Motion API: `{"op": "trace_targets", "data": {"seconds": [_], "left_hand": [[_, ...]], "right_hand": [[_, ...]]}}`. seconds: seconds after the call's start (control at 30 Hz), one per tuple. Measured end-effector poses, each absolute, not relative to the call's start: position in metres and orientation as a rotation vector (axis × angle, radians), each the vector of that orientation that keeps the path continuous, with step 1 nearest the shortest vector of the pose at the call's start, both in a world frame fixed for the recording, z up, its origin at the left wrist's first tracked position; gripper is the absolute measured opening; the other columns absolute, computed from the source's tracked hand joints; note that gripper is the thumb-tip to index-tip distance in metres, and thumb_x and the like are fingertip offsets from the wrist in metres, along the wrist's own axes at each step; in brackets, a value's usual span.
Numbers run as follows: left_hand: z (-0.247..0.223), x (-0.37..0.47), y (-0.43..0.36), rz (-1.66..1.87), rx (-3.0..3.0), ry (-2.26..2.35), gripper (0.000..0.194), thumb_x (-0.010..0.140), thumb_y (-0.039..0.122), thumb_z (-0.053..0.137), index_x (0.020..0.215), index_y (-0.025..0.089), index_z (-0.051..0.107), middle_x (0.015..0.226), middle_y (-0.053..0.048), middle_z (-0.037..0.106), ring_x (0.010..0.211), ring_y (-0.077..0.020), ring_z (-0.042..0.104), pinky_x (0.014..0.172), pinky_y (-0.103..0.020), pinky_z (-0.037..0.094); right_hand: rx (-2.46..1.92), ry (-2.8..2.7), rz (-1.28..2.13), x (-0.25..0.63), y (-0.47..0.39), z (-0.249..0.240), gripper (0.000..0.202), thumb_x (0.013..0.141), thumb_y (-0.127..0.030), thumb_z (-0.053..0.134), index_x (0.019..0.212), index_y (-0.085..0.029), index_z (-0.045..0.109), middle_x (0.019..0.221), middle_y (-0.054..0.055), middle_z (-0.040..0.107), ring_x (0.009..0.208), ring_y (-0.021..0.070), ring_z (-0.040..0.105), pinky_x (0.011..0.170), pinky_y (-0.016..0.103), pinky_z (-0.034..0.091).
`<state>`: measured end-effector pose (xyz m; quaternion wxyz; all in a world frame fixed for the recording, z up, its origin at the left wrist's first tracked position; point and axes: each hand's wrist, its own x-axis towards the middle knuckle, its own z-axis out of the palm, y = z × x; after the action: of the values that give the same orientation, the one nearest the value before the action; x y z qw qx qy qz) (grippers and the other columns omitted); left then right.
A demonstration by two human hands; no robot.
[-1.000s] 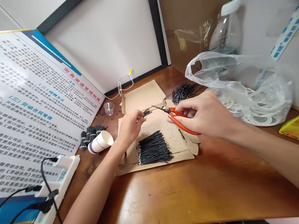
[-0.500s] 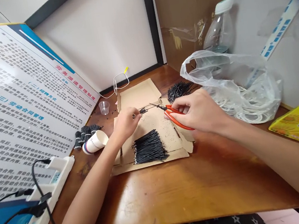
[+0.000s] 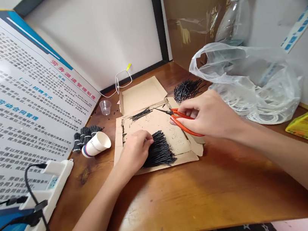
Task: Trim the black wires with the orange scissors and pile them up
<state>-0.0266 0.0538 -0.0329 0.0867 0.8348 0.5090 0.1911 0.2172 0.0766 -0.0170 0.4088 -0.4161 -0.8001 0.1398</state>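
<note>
My right hand [image 3: 207, 115] holds a pair of scissors [image 3: 182, 121] with orange handles, its dark pointed blades aimed left above the cardboard. My left hand [image 3: 137, 150] is at the upper left edge of a neat row of short black wires [image 3: 161, 150], thumb and fingertips pinched together. Whether a wire is between those fingers is too small to make out. A smaller group of black wires [image 3: 141, 114] lies farther back on the flattened cardboard box [image 3: 180, 148], close to the scissor tips. Tiny dark bits are scattered over the cardboard.
Loose black wires [image 3: 187, 89] are heaped right of the cardboard. A plastic bag of white cable [image 3: 258, 104] stands at right, before a clear bottle [image 3: 233, 16]. At left are a tipped paper cup [image 3: 96, 144], tied wire bundles [image 3: 86, 134], a small clear cup [image 3: 106, 107] and a power strip [image 3: 49, 187].
My left hand has moved from the small back group of wires toward me to the larger row, uncovering the back group. My right hand still holds the scissors in nearly the same place.
</note>
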Motion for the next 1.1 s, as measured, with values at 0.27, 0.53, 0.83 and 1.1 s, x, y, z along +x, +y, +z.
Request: {"op": "trace_targets", "data": {"seconds": [0.27, 0.53, 0.83, 1.1], "left_hand": [[-0.019, -0.024, 0.044, 0.930, 2.308, 1.445, 0.007, 0.095, 0.021, 0.056, 0.094, 0.018, 0.063, 0.072, 0.001, 0.063, 0.056, -0.0096, 0.053, 0.056, -0.022, 0.044], [-0.015, -0.022, 0.036, 0.983, 2.329, 1.385, 0.017, 0.100, 0.024, 0.047, 0.097, 0.018, 0.063, 0.065, 0.002, 0.059, 0.048, -0.0083, 0.050, 0.049, -0.021, 0.040], [-0.014, -0.020, 0.033, 0.981, 2.344, 1.387, 0.018, 0.100, 0.025, 0.050, 0.089, 0.018, 0.062, 0.067, 0.001, 0.061, 0.049, -0.0084, 0.050, 0.047, -0.021, 0.040], [-0.016, -0.021, 0.033, 0.977, 2.355, 1.383, 0.023, 0.101, 0.028, 0.050, 0.084, 0.018, 0.062, 0.063, 0.001, 0.059, 0.048, -0.0085, 0.051, 0.046, -0.021, 0.040]], "right_hand": [[-1.013, -2.073, 0.487, 0.214, 0.073, -0.016, 0.030, 0.079, -0.035, 0.064, 0.055, -0.019, 0.053, 0.046, -0.006, 0.040, 0.046, 0.0085, 0.029, 0.051, 0.028, 0.025], [-0.909, -2.131, 0.475, 0.210, 0.071, -0.025, 0.032, 0.082, -0.037, 0.061, 0.056, -0.019, 0.055, 0.045, -0.006, 0.036, 0.046, 0.0082, 0.025, 0.051, 0.028, 0.024], [-0.822, -2.145, 0.445, 0.207, 0.069, -0.027, 0.030, 0.081, -0.031, 0.060, 0.055, -0.019, 0.050, 0.047, -0.007, 0.030, 0.046, 0.0076, 0.024, 0.048, 0.026, 0.022], [-0.842, -2.198, 0.431, 0.207, 0.069, -0.026, 0.032, 0.080, -0.031, 0.060, 0.053, -0.020, 0.046, 0.047, -0.006, 0.031, 0.046, 0.0085, 0.024, 0.049, 0.027, 0.021]]}}
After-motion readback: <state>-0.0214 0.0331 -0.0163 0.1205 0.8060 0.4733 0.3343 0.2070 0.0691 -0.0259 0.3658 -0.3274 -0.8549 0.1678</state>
